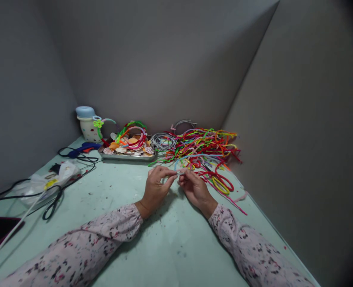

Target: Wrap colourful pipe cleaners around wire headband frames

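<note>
Head view: with twelve o'clock straight ahead, what are you seeing?

"Two hands. I'm watching the left hand point(159, 186) and right hand point(196, 190) pinching one small pale piece point(180, 172) at the dial's centre, thumbs against fingertips, probably for steadying it from both sides. Fingers are hiding its full shape."

And around it?

"Pipe cleaners point(194, 143) are lying heaped toward one o'clock, presumably for easy reach; I'm finding them too tangled to count. One metal tray point(128, 158) is sitting at ten, likely corralling its many shells point(121, 150). One lidded cup point(88, 129) is standing beyond."
</note>
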`<action>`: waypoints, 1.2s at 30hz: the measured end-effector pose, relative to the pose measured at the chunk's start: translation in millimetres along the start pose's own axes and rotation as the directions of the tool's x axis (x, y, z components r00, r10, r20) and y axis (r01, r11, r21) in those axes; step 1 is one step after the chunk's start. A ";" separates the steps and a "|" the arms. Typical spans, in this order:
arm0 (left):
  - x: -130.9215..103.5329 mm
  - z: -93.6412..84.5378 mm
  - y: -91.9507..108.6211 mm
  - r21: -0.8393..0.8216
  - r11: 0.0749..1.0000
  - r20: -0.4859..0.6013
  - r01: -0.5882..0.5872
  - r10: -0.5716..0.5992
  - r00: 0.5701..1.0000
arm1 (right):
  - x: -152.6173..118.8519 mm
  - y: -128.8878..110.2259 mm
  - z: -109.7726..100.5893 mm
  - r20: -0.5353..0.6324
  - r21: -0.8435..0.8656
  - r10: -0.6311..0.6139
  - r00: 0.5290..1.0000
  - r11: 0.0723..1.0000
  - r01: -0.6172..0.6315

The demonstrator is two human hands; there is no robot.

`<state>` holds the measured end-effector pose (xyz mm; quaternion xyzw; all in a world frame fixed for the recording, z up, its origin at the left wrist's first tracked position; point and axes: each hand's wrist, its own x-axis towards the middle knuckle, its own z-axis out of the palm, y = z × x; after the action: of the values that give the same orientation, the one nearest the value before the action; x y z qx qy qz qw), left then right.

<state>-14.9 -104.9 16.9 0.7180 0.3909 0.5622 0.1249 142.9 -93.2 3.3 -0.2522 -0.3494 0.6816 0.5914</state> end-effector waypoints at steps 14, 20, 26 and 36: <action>-0.3 0.8 -0.9 -0.069 0.998 0.005 0.011 -0.011 1.000 | 1.2 1.3 -3.7 0.041 -0.029 -0.025 0.999 0.999 0.026; -0.2 -0.7 2.8 -0.063 0.997 0.041 0.048 -0.045 0.998 | 0.2 2.0 -2.2 0.016 -0.100 -0.040 0.999 0.994 0.042; -1.4 0.4 1.7 -0.033 0.998 0.051 0.051 -0.050 0.997 | -0.4 2.6 0.0 0.007 -0.124 -0.081 0.997 0.989 0.082; -0.2 1.1 -2.5 -0.033 0.999 0.024 0.019 -0.019 1.000 | -1.4 1.6 3.0 -0.019 -0.136 -0.099 0.995 0.986 0.095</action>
<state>-15.0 -103.1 14.8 0.7188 0.3869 0.5587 0.1467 139.8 -95.2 3.8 -0.2832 -0.3989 0.6235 0.6099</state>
